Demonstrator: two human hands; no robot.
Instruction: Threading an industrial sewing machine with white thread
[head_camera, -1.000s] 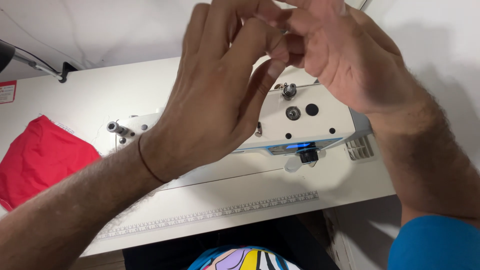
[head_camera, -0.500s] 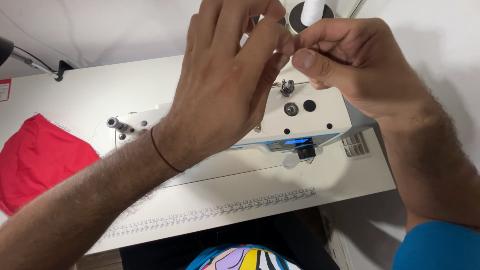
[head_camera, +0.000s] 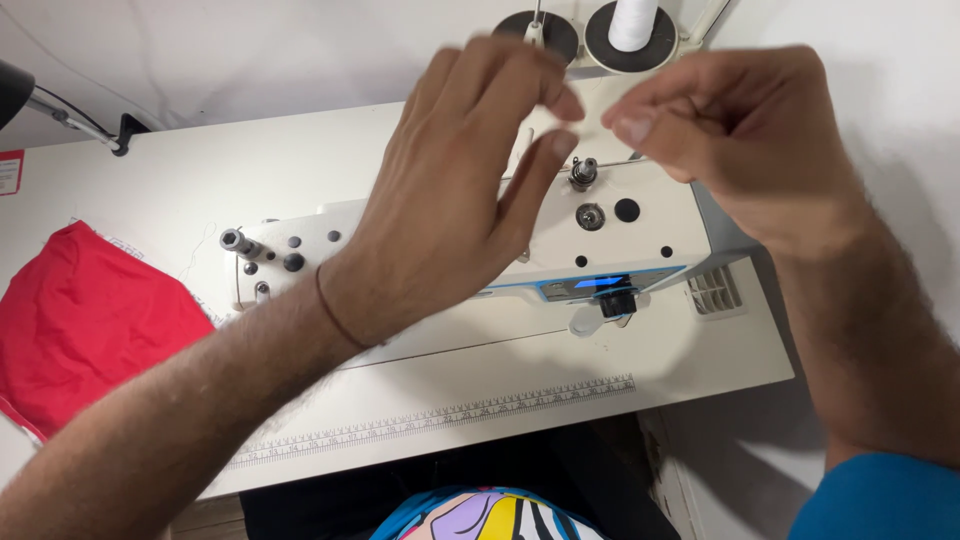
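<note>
Both hands hover above the top of a white industrial sewing machine (head_camera: 600, 235) that stands on a white counter (head_camera: 200, 180). The left hand (head_camera: 455, 190) is raised over the machine's arm, palm turned down and away, with the thumb and forefinger tips brought close together near the metal thread guide post (head_camera: 583, 172). Its grip is narrow, a pinch; whether a thread lies in it cannot be told, as nothing that fine shows between the fingertips. A thin dark band (head_camera: 335, 305) circles the left wrist.

The right hand (head_camera: 745, 135) is just beside it, to the right, fingers curled in and the thumb pressed toward the forefinger in a similar tight pinch; what it holds, if anything, is too fine to see. The two pinches face each other, a little apart, directly above the post.

Behind the hands a white thread cone (head_camera: 633, 22) sits on a dark round stand at the back of the counter. A red cloth (head_camera: 85, 320) lies at the left end of the counter, and a printed ruler strip (head_camera: 440, 420) runs along its front edge. A dark lamp arm (head_camera: 60, 115) enters at upper left.
</note>
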